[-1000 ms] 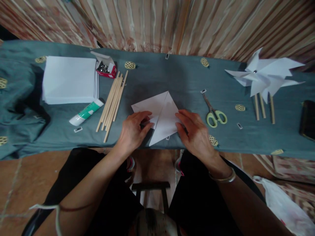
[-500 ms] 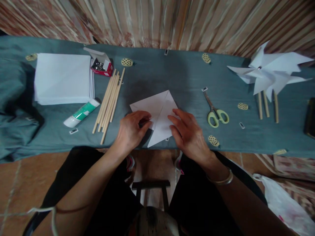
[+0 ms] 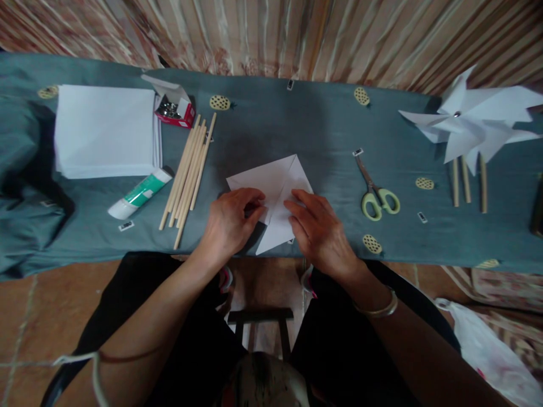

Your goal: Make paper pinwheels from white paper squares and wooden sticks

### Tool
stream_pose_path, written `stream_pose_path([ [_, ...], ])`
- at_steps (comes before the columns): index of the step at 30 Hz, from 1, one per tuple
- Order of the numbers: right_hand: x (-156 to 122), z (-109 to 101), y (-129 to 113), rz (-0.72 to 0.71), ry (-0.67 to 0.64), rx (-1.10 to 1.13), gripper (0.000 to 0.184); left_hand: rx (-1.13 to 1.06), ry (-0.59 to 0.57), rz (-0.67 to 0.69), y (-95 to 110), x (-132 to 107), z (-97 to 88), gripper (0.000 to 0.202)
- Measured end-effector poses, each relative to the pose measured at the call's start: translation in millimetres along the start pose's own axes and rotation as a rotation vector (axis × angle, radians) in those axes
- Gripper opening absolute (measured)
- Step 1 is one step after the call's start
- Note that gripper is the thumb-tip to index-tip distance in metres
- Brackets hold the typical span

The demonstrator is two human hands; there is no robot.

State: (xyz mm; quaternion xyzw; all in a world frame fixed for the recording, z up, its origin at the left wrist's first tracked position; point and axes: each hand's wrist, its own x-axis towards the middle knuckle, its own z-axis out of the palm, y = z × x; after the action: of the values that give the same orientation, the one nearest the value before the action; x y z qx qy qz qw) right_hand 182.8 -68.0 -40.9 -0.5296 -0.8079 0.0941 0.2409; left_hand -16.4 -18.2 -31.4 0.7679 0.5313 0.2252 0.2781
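Note:
A white sheet of paper with folded flaps and cut slits lies at the front middle of the table. My left hand is at its lower left edge, thumb and forefinger closed together on the paper. On the right part of the sheet rests my right hand, its fingers apart and lying on the paper surface. Part of the paper is hidden under both hands.
To the left are wooden sticks, a glue tube, a paper stack and a red box of small metal pieces. Scissors lie at right, beyond them white paper pinwheels on sticks. A curtain hangs behind.
My right hand has slid slightly left over the paper, towards its middle crease. My left hand keeps its place at the edge. The view has shifted slightly.

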Motion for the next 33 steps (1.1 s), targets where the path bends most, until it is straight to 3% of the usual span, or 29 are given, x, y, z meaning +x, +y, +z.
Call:
stream_pose_path([
  [8,0.6,1.4,0.6,-0.019,0.011,-0.026,0.029,-0.003,0.012,0.001,1.5,2.5,0.9,0.018],
  [21,1.5,5.4,-3.1,0.001,-0.092,-0.016,0.041,0.0,-0.012,-0.039,2.0,4.1,0.8,0.023],
  [27,6.2,7.2,-5.0,-0.007,-0.105,-0.043,0.038,0.0,-0.008,-0.039,1.9,4.2,0.9,0.023],
  [33,11.0,13.2,-9.1,-0.003,-0.054,-0.017,0.04,0.034,0.006,0.097,-0.6,2.6,2.8,0.015],
])
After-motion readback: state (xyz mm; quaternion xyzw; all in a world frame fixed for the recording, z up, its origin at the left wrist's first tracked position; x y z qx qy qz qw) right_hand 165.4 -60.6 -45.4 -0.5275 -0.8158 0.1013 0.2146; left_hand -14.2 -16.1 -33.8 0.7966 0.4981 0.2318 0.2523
